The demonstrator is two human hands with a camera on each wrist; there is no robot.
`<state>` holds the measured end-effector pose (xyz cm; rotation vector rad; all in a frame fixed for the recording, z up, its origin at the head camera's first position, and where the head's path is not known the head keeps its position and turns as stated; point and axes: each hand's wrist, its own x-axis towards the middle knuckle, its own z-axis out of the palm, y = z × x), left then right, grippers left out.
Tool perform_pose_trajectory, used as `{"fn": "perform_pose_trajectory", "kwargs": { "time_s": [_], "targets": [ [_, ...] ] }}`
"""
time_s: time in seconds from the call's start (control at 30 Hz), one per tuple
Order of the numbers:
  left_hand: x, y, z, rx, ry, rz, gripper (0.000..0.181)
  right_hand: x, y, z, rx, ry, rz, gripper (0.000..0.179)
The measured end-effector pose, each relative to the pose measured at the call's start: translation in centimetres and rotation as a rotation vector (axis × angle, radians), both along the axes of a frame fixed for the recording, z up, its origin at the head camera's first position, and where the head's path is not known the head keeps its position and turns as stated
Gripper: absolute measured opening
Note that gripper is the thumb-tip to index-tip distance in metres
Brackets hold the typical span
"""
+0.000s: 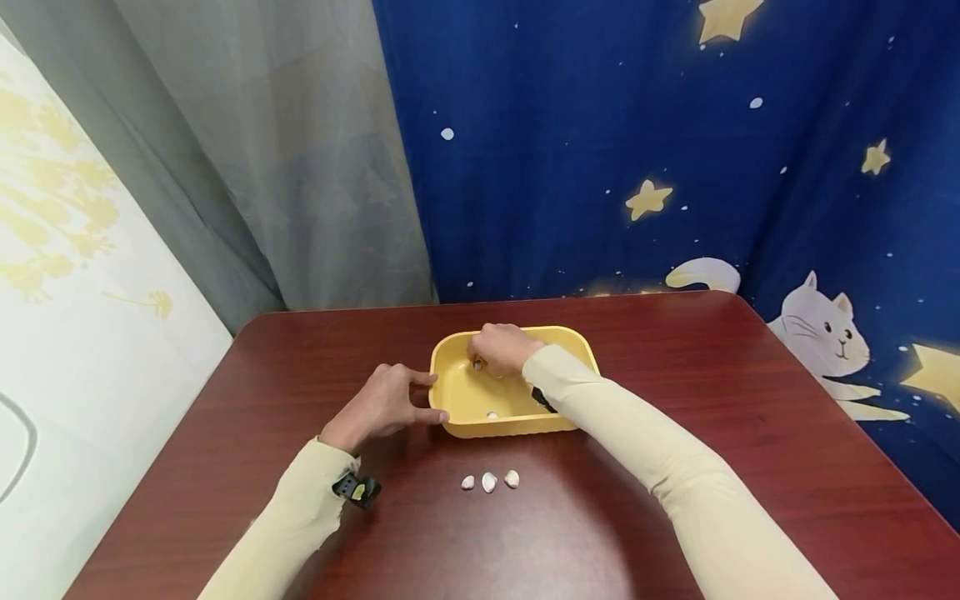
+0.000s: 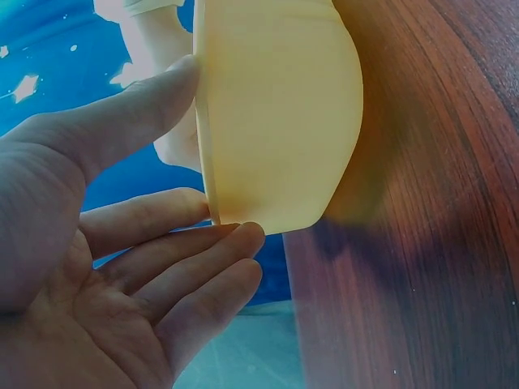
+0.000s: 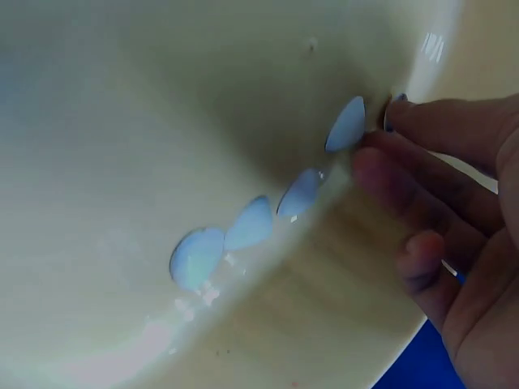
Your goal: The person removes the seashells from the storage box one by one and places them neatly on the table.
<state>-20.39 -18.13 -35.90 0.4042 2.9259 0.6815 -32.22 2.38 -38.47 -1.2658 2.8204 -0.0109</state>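
A yellow plastic basin (image 1: 510, 427) stands on the table. My right hand (image 1: 501, 348) reaches inside it near the far left corner. In the right wrist view its fingertips pinch a small seashell (image 3: 392, 113), partly hidden by the fingers. Several more pale shells (image 3: 250, 223) lie in a row along the basin's inner edge. At the basin's left end, my left hand (image 1: 384, 402) touches the rim with thumb and fingers spread apart. Its fairly straight fingers rest against the outer wall (image 2: 280, 113) in the left wrist view.
Three small shells, one of them a whitish shell (image 1: 489, 482), lie in a row on the table in front of the basin. The dark red wooden table (image 1: 675, 367) reaches back to grey and blue curtains (image 1: 555, 167). A white panel (image 1: 90, 350) stands along the left.
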Motion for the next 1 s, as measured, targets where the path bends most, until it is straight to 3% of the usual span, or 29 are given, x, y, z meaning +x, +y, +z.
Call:
{"fn": "perform_pose_trajectory", "kwargs": {
  "time_s": [0.27,1.0],
  "targets": [
    [-0.09,0.11,-0.01,0.0,0.023,-0.016,0.067,-0.22,-0.34,-0.42,-0.005,0.053,-0.04,0.014],
    [0.43,-0.07,0.07,-0.001,0.014,-0.006,0.068,-0.06,-0.6,0.3,0.049,-0.018,0.02,0.006]
  ]
}}
